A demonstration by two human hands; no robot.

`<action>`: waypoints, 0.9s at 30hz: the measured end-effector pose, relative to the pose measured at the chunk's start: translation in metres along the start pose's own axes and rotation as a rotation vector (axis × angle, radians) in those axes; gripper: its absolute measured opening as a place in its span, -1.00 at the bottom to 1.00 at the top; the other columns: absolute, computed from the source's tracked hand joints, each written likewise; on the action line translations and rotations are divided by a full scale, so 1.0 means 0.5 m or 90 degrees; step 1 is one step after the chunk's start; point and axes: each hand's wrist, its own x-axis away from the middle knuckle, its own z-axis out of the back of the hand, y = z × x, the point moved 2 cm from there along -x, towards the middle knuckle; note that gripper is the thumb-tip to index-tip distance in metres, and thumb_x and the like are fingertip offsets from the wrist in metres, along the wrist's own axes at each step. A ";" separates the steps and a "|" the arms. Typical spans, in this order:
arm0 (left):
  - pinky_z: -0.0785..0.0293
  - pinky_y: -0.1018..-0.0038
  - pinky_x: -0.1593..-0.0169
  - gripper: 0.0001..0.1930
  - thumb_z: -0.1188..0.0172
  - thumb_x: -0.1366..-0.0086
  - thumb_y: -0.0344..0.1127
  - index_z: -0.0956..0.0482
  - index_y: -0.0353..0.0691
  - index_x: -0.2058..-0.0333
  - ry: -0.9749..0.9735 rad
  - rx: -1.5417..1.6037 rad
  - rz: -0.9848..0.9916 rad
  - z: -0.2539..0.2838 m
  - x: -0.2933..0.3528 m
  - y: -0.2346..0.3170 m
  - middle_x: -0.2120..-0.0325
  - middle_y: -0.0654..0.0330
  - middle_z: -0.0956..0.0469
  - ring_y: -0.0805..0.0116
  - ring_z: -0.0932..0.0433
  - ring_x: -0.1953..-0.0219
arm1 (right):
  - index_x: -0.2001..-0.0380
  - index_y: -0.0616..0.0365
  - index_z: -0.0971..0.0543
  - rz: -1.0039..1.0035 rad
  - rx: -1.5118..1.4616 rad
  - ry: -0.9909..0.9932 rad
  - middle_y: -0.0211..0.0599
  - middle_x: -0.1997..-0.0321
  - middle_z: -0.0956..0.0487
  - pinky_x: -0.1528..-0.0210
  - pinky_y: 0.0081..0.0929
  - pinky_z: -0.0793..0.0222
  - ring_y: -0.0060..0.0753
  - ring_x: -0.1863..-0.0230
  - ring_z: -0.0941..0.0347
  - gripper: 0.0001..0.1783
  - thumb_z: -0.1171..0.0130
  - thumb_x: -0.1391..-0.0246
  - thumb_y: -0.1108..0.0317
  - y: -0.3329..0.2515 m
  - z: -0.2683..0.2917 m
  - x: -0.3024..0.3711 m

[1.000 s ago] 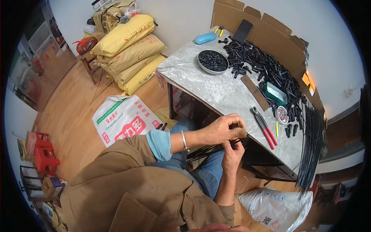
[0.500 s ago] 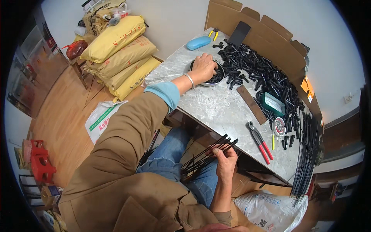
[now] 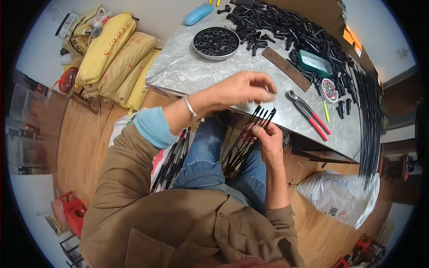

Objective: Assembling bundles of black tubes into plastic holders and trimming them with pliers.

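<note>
My right hand [image 3: 270,142] grips several thin black rods [image 3: 239,145], which fan down toward my lap, their thicker tips up. Just above those tips hovers my left hand [image 3: 243,89], fingers bent and thumb drawn in as in a pinch. Whatever lies between its fingertips is too small or hidden to name. On the grey marble-patterned table [image 3: 178,67], a round metal dish [image 3: 216,43] holds many small black rings. Beside my left leg rests a bundle of more black rods [image 3: 172,161].
Black tubular parts [image 3: 290,27] are heaped at the table's back. Nearby lie a brown strip [image 3: 287,69], red-handled pincers [image 3: 308,115], a green box [image 3: 315,64] and a small white bowl [image 3: 330,90]. Long black rods [image 3: 368,120] overhang the right edge. Yellow sacks [image 3: 107,49] are stacked at left.
My left hand has left the dish and come back toward me, over the rod tips. My right hand still holds the rods. The view has shifted, so the table sits higher.
</note>
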 end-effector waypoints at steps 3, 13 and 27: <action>-0.44 0.53 0.14 -0.74 -0.21 -0.25 -0.24 -0.58 -0.24 0.15 -0.009 0.124 0.110 -0.045 0.039 -0.022 0.32 0.30 -0.53 0.56 -0.46 0.24 | 0.34 0.22 -0.56 0.004 -0.013 -0.027 -0.27 0.46 -0.61 0.42 -0.57 -0.39 -0.45 0.48 -0.54 -0.71 -0.28 -0.04 0.19 -0.005 -0.004 0.015; -0.45 0.46 0.09 -0.68 -0.13 -0.31 -0.22 -0.55 -0.33 0.09 0.030 0.311 0.122 -0.087 0.077 -0.016 0.23 0.23 -0.56 0.49 -0.51 0.24 | 0.37 0.20 -0.59 0.009 -0.047 -0.025 -0.40 0.50 -0.60 0.46 -0.71 -0.26 -0.67 0.51 -0.44 -0.83 -0.27 -0.06 0.32 -0.016 -0.001 0.053; -0.45 0.52 0.12 -0.80 -0.19 -0.28 -0.29 -0.54 -0.22 0.17 0.135 0.352 0.162 -0.109 0.061 -0.026 0.27 0.32 -0.53 0.51 -0.50 0.25 | 0.37 0.22 -0.55 -0.007 -0.079 -0.003 -0.37 0.46 -0.58 0.41 -0.63 -0.42 -0.60 0.47 -0.49 -0.80 -0.30 -0.04 0.31 -0.021 0.012 0.064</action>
